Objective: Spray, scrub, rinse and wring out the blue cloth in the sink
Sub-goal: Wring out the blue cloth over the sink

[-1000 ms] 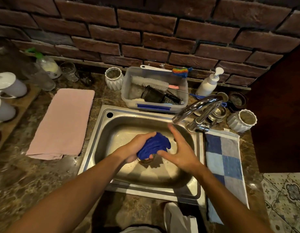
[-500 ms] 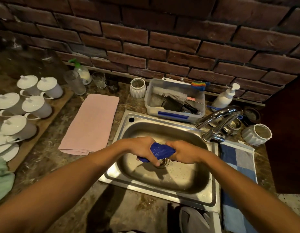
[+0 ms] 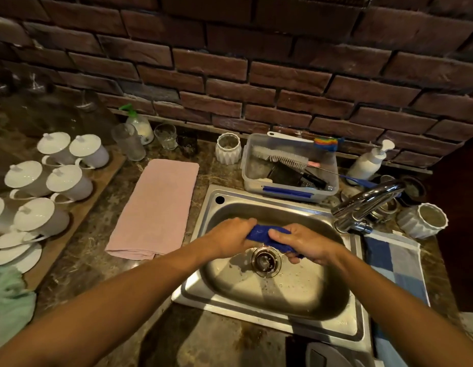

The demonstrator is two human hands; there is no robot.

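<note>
The blue cloth point(image 3: 262, 233) is twisted into a tight roll above the steel sink point(image 3: 272, 308), just over the drain point(image 3: 266, 261). My left hand point(image 3: 231, 235) grips its left end with fingers curled round it. My right hand point(image 3: 303, 243) grips the right end, and a bit of cloth pokes out below that fist. Most of the cloth is hidden inside the two fists. Water drops lie on the sink floor around the drain. The chrome tap point(image 3: 368, 201) stands at the sink's right rim, with no water running from it.
A pink towel point(image 3: 157, 207) lies left of the sink and a blue checked towel point(image 3: 394, 260) lies right. Behind the sink stands a clear tub of brushes point(image 3: 289, 168), a white pump bottle point(image 3: 369, 161) and a spray bottle point(image 3: 138, 123). White lidded cups point(image 3: 44, 178) crowd the left counter.
My right hand went from open beside the bunched cloth to gripping it. Both hands have stretched and twisted the cloth into a roll over the drain. The camera view has shifted left.
</note>
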